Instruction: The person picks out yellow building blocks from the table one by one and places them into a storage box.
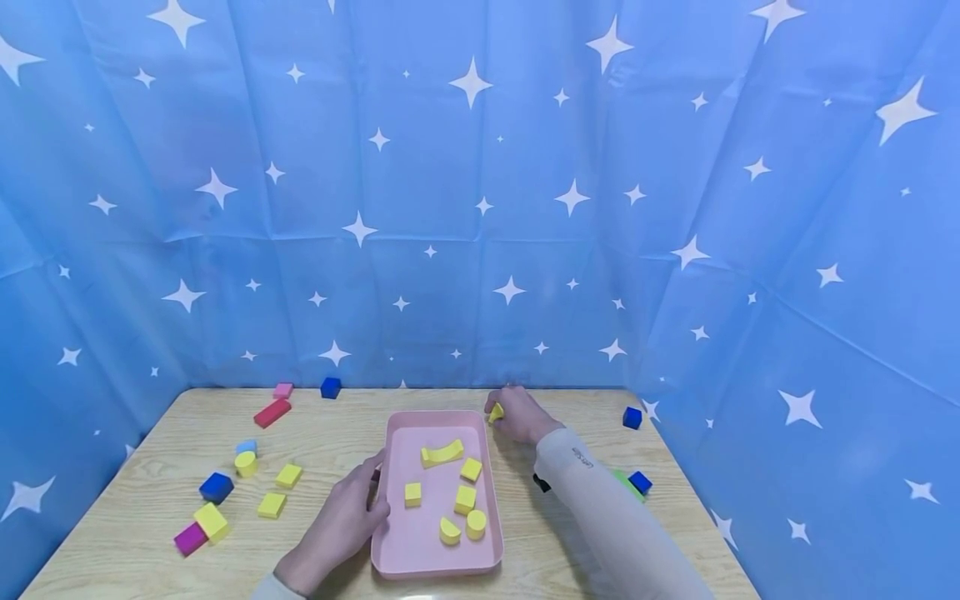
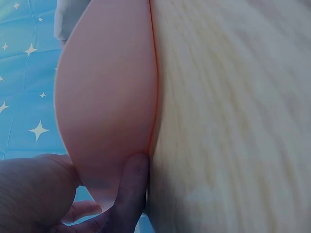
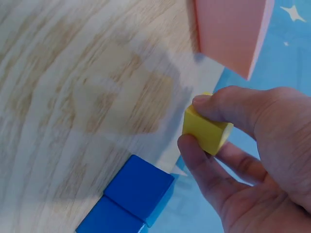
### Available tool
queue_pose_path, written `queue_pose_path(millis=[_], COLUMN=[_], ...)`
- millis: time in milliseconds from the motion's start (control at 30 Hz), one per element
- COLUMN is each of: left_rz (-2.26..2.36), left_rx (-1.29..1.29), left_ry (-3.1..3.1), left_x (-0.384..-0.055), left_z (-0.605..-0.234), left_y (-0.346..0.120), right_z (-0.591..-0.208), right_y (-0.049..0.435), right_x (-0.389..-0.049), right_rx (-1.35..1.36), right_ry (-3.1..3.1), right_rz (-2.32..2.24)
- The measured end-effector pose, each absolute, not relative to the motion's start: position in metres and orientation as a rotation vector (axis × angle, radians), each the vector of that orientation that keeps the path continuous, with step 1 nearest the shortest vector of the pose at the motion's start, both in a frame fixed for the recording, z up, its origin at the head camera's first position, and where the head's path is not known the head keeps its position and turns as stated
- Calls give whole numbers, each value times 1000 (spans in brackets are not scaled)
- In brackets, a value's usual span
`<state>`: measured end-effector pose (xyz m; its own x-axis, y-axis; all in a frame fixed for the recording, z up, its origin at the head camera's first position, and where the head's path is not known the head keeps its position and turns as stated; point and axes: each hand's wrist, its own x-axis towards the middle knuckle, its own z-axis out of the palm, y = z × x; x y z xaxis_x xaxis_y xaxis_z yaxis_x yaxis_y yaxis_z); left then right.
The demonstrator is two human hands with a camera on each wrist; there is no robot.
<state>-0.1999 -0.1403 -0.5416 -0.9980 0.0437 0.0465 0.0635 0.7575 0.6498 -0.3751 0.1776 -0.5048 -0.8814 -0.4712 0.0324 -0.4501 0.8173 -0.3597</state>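
My right hand (image 1: 517, 414) pinches a small yellow toy block (image 3: 208, 127) between thumb and fingertips, just beyond the far right corner of a pink tray (image 1: 437, 565). In the right wrist view, two blue blocks (image 3: 138, 187) lie side by side below that hand. At the tray's left side, my left hand (image 1: 341, 517) holds its wall, with a finger low on the outside in the left wrist view. Inside the tray are several yellow pieces, among them an arch-shaped block (image 1: 442, 453), a cylinder (image 1: 476, 525) and a half-round block (image 1: 449, 532).
Left of the tray lie yellow blocks (image 1: 272, 505), a blue block (image 1: 217, 487), a purple block (image 1: 191, 539) and a red block (image 1: 272, 413). Over at the right are a dark blue block (image 1: 632, 417) and a green piece (image 1: 627, 485). A starry blue curtain (image 1: 420, 183) surrounds the wooden table (image 1: 330, 442).
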Motion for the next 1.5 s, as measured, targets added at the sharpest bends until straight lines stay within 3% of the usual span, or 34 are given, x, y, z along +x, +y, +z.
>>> queue_pose_path(millis=[733,1500], left_rz=[-1097,-1120], left_rx=[-101,-69], left_ry=[-2914,-2938], left_x=[-200,-200], left_z=[-540,-539], left_y=[-140,-138], right_z=[-481,-466], right_y=[164,141], right_x=[-357,-333], right_rx=[-752,-985], right_ry=[2952,2940], right_rz=[-630,-544])
